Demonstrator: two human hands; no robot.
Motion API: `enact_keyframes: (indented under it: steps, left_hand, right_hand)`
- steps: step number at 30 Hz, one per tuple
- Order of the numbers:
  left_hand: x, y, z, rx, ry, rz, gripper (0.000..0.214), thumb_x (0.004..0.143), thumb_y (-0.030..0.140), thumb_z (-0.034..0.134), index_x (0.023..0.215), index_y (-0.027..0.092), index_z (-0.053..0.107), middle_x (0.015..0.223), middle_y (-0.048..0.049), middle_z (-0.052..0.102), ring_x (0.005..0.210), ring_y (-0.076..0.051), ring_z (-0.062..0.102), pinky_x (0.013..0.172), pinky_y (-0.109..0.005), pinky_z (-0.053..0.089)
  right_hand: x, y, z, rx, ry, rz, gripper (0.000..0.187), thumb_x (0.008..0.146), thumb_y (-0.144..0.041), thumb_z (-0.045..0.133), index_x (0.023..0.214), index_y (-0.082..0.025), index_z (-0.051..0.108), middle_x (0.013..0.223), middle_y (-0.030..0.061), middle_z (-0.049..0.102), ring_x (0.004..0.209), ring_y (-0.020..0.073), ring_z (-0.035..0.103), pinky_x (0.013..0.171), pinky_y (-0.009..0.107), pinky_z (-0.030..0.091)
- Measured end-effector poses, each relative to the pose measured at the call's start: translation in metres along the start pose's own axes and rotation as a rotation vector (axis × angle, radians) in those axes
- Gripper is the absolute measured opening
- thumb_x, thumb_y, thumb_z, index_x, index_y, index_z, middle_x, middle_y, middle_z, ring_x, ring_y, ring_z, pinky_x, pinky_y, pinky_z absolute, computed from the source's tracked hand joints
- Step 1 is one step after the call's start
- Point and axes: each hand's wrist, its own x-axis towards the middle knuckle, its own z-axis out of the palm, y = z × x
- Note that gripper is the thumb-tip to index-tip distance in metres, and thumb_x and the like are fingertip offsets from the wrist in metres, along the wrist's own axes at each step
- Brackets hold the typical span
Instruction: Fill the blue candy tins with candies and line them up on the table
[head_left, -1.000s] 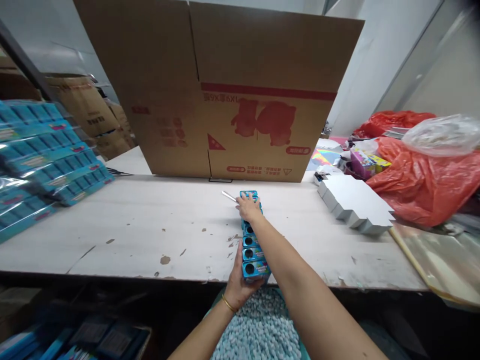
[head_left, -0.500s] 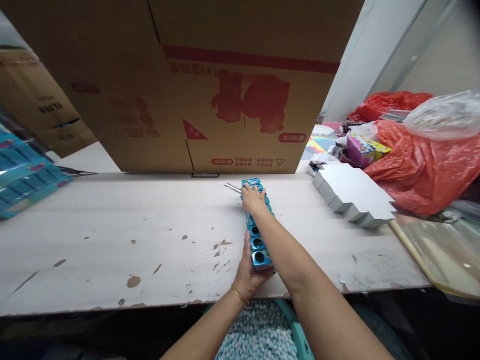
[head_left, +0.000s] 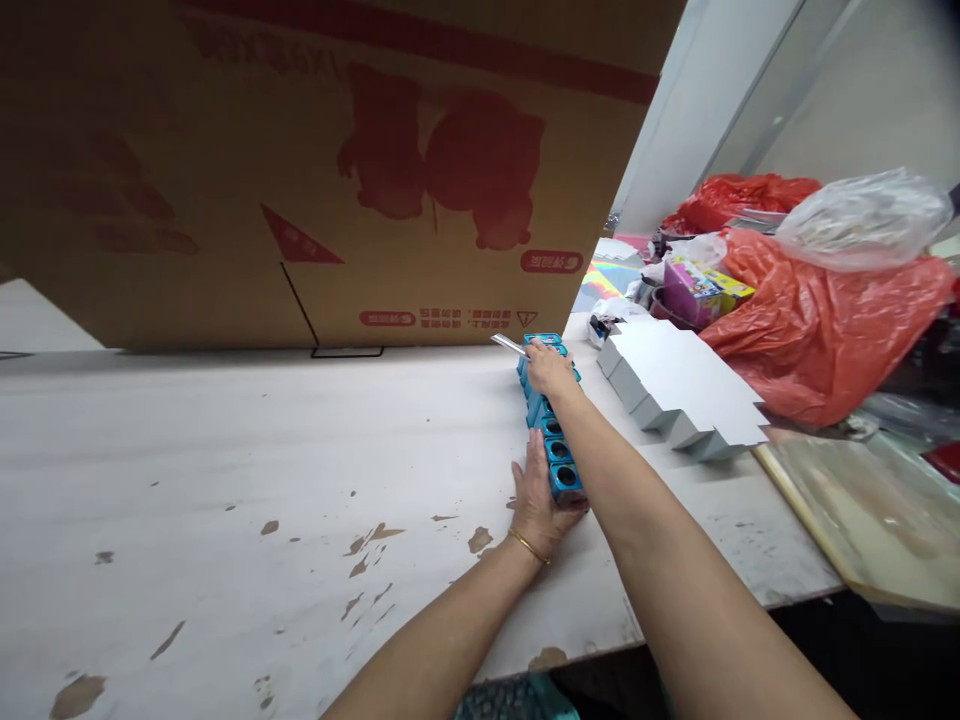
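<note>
Down at the bottom edge, a teal tub [head_left: 553,697] shows part of its rim below the table, with small bluish pieces [head_left: 495,702] inside it. Above it, the white table [head_left: 300,460] has worn brown patches along its near side. The left hand [head_left: 546,495], with a thin gold bracelet [head_left: 529,546] at the wrist, is closed around the near end of a row of blue boxes [head_left: 565,476], its thumb along the row's left side. This row lies on the table, running away from the body, and each of the near boxes has a dark round spot on top. Farther along, the right hand [head_left: 551,370] lies over the far part of the row, fingers bent. A narrow silver strip [head_left: 507,344] pokes out to the left from beside those fingers; whether they grip the strip or the boxes, I cannot tell. To the right are clear plastic sheets [head_left: 862,500] and, a little farther off, a stack of white card [head_left: 690,375]. Behind that are orange-red plastic bags [head_left: 832,340] and a purple box [head_left: 691,293]. Just beyond the row stands a big brown carton [head_left: 457,270], its printing upside down.
</note>
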Motion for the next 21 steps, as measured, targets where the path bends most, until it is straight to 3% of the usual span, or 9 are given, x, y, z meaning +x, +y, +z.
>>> enact_keyframes:
  steps: [3,5,7,9,11,13,17,18,21]
  left_hand:
    - [0.000,0.006,-0.004,0.112,0.010,0.011,0.133,0.046,0.048,0.076,0.133,0.030,-0.023,0.146,-0.0115,0.002,0.132,-0.035,0.003,0.102,-0.060,-0.010]
    - [-0.010,0.018,-0.020,0.110,-0.064,0.025,0.144,0.036,0.051,0.079,0.132,0.028,-0.025,0.146,-0.0140,-0.005,0.131,-0.038,-0.004,0.101,-0.063,-0.007]
    - [-0.034,0.032,-0.053,0.100,-0.119,0.069,0.140,0.037,0.053,0.078,0.134,0.028,-0.020,0.146,-0.0135,-0.008,0.131,-0.037,-0.006,0.102,-0.063,-0.001]
    - [-0.076,0.043,-0.101,0.142,-0.048,0.106,0.113,0.057,0.050,0.069,0.138,0.028,-0.007,0.147,-0.0085,-0.002,0.133,-0.031,-0.001,0.107,-0.054,0.006]
    - [-0.134,0.042,-0.162,0.249,0.151,0.044,0.082,0.074,0.042,0.057,0.138,0.030,0.008,0.147,-0.0033,0.011,0.134,-0.025,0.005,0.109,-0.046,0.010]
    - [-0.203,0.026,-0.228,0.347,0.393,-0.051,0.069,0.079,0.039,0.049,0.138,0.029,0.015,0.145,-0.0017,0.019,0.134,-0.022,0.010,0.109,-0.043,0.016]
    - [-0.354,-0.029,-0.342,0.550,0.762,-0.458,0.077,0.076,0.045,0.048,0.139,0.024,0.008,0.141,-0.0064,0.029,0.127,-0.025,0.030,0.102,-0.044,0.031]
    - [-0.392,-0.041,-0.361,0.593,0.796,-0.600,0.076,0.075,0.048,0.046,0.138,0.019,0.014,0.138,-0.0102,0.033,0.124,-0.027,0.035,0.100,-0.044,0.034]
    - [-0.498,-0.065,-0.391,0.627,0.494,-1.094,0.064,0.072,0.043,0.048,0.124,0.005,0.039,0.124,-0.0187,0.048,0.115,-0.029,0.046,0.093,-0.041,0.039]
  right_hand:
    - [0.003,0.006,-0.014,0.035,-0.009,-0.006,0.033,0.085,-0.019,0.035,0.113,-0.018,0.051,0.137,0.0072,0.032,0.118,0.0285,0.031,0.094,0.057,0.021]
    - [-0.012,0.013,-0.033,0.118,0.088,-0.004,0.032,0.085,-0.022,0.037,0.113,-0.018,0.051,0.136,0.0076,0.035,0.117,0.0263,0.035,0.094,0.048,0.029]
    - [-0.047,0.024,-0.057,0.260,0.242,0.017,0.035,0.086,-0.027,0.035,0.117,-0.018,0.049,0.124,0.0088,0.047,0.104,0.0217,0.047,0.087,0.039,0.038]
    - [-0.104,0.035,-0.077,0.425,0.349,0.065,0.039,0.087,-0.034,0.033,0.122,-0.020,0.046,0.101,0.0066,0.059,0.079,0.0164,0.055,0.073,0.032,0.044]
    - [-0.178,0.039,-0.086,0.582,0.387,0.133,0.045,0.086,-0.039,0.035,0.126,-0.019,0.042,0.083,0.0033,0.061,0.060,0.0127,0.053,0.061,0.028,0.045]
    - [-0.259,0.033,-0.077,0.674,0.380,0.189,0.047,0.083,-0.040,0.041,0.123,-0.016,0.046,0.077,0.0021,0.061,0.059,0.0128,0.052,0.060,0.027,0.045]
    - [-0.401,-0.018,-0.016,0.908,0.004,0.209,0.045,0.075,-0.041,0.054,0.112,-0.016,0.058,0.098,0.0070,0.063,0.090,0.0205,0.056,0.077,0.030,0.045]
    - [-0.430,-0.035,0.003,0.974,-0.122,0.216,0.044,0.074,-0.042,0.055,0.110,-0.016,0.060,0.102,0.0076,0.063,0.094,0.0213,0.055,0.079,0.030,0.045]
    - [-0.500,-0.083,0.049,1.053,-0.396,0.318,0.047,0.073,-0.048,0.054,0.102,-0.013,0.064,0.078,0.0057,0.065,0.071,0.0179,0.058,0.060,0.025,0.046]
